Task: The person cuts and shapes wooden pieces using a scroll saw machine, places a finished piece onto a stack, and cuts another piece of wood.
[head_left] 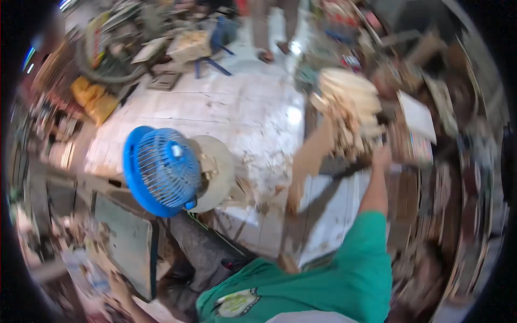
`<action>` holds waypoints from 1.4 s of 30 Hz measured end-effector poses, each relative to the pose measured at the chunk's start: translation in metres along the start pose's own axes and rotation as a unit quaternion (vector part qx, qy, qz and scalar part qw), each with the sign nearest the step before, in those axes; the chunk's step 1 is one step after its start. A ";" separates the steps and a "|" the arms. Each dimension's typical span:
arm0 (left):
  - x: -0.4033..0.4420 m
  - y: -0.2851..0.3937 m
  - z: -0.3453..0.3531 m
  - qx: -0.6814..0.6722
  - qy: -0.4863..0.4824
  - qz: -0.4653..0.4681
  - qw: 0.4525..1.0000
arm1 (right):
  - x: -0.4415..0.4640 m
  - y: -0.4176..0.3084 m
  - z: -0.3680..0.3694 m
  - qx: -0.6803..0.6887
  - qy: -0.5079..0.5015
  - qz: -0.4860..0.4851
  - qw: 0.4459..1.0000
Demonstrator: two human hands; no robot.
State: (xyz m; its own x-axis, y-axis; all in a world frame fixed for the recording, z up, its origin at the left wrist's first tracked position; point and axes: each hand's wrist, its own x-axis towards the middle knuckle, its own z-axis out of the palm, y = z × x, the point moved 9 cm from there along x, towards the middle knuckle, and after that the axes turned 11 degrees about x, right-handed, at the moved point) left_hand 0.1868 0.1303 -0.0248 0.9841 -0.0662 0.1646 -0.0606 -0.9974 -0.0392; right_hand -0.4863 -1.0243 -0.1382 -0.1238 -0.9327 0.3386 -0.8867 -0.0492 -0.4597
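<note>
My right arm in a green sleeve stretches forward to the right. At its end, my right hand [382,155] is beside a heap of small wood offcuts [347,126]; motion blur hides its fingers. Behind that heap stands a stack of pale, round-edged wooden pieces [353,89]. Low on the left, my left hand [117,284] is near the edge of a dark-rimmed, grey-green flat panel [123,239]. Its fingers are smeared too, so I cannot make out a grip. Between my arms is a blue fan [167,169] with a round cage.
Wood scraps and shavings litter the white tiled floor [215,102]. A person's legs [274,27] stand at the far end. A yellow sack [92,99] and a blue-legged stool [212,62] are at the left. Stacked boards [441,210] line the right side.
</note>
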 end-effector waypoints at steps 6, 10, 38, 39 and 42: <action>-0.029 0.058 -0.041 -0.006 0.041 -0.067 0.997 | -0.026 -0.032 -0.029 -0.072 -0.051 0.047 0.995; -0.046 0.100 -0.061 0.006 0.020 -0.097 0.995 | -0.054 0.009 -0.022 0.011 0.018 0.055 0.998; -0.065 0.103 -0.057 -0.126 0.065 -0.010 0.990 | -0.451 -0.589 -0.315 0.574 -0.307 -0.586 0.483; -0.072 0.110 -0.062 -0.112 0.036 -0.037 0.992 | -0.489 -0.600 -0.299 0.544 -0.332 -0.603 0.480; -0.077 0.128 -0.067 -0.129 0.032 -0.029 0.991 | -0.598 -0.626 -0.290 0.495 -0.463 -0.634 0.373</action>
State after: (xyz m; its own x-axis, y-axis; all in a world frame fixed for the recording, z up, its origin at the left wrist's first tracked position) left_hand 0.0925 0.0056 0.0231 0.9753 -0.0014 0.2210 -0.0521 -0.9733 0.2237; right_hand 0.0136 -0.3324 0.1858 0.7289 0.3621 0.5811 0.6837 -0.3407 -0.6453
